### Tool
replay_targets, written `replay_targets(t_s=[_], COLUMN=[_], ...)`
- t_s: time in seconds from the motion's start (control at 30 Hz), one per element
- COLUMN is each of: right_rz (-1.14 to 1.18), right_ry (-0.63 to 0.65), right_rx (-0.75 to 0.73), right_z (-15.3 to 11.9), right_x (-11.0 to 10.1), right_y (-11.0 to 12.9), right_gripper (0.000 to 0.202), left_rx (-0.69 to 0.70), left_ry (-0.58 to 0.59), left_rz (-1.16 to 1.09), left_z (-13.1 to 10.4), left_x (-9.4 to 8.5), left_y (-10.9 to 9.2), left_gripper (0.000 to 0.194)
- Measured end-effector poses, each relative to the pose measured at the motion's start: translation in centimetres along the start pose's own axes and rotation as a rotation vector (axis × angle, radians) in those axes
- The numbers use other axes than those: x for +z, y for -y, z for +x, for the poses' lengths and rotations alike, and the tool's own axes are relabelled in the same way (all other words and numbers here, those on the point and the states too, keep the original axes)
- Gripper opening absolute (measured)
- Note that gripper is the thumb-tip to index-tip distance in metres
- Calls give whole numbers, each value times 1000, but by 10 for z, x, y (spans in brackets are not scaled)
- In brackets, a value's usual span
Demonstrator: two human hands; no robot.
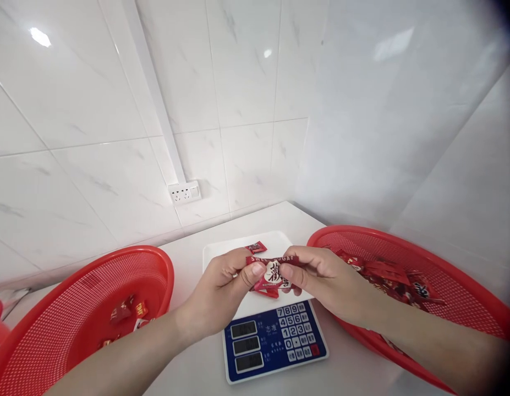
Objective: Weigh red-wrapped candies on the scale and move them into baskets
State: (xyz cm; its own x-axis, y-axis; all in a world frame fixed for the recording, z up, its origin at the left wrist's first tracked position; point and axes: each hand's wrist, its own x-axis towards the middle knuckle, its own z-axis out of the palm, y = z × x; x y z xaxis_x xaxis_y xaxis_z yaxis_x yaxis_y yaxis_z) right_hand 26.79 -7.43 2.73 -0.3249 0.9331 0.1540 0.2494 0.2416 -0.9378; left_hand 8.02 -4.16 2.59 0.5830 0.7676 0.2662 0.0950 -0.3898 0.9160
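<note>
Both hands pinch one red candy packet (273, 270), marked "SWEET SUGAR" with a cream patch and dark characters. My left hand (221, 286) grips its left end between thumb and fingers. On the right end, my right hand (321, 275) is closed in the same way. The packet is held over the white pan (221, 242) of a weighing scale (275, 341) with a blue keypad panel. Another small red packet (257, 247) lies on the pan just behind my hands. More red wrapping shows below the held packet, partly hidden.
At the left stands a red mesh basket (149, 258) with a few wrapped candies (122, 311) inside. A second red basket (345, 232) at the right holds many red packets (387, 272). A wall socket (184, 192) sits above the white table (271, 217), against the tiled wall.
</note>
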Motion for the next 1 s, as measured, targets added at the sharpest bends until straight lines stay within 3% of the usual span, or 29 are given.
replay_targets(t_s=[0.13,0.33,0.53,0.63,0.8,0.9,1.0], right_rz=[-29,-35,8,1,-212,-350,-516], right_ry=[-39,-21,167,167,81,76,3], right_rx=[6,71,177,207,164,110,-2], right_z=[3,5,6,18,50,62,62], right_x=[2,12,15,13,14,16,17], right_y=[-7,-40,-75,-88,-100,-105,-113], right_gripper=[32,31,26,25,25,15,25], left_rx=[-43,-77,-371,-440,-445,-432,-299], left_ry=[-67,-206,-44,-33,-161,-268,-247], left_rz=[74,257,-9,64,331,467,596], left_z=[1,-12,-26,-26,-25,-27,-30], left_x=[3,15,22,19,11,8,6], left_y=[11,48,75,82,93,103,115], left_gripper=[36,41,42,42,38,24,31])
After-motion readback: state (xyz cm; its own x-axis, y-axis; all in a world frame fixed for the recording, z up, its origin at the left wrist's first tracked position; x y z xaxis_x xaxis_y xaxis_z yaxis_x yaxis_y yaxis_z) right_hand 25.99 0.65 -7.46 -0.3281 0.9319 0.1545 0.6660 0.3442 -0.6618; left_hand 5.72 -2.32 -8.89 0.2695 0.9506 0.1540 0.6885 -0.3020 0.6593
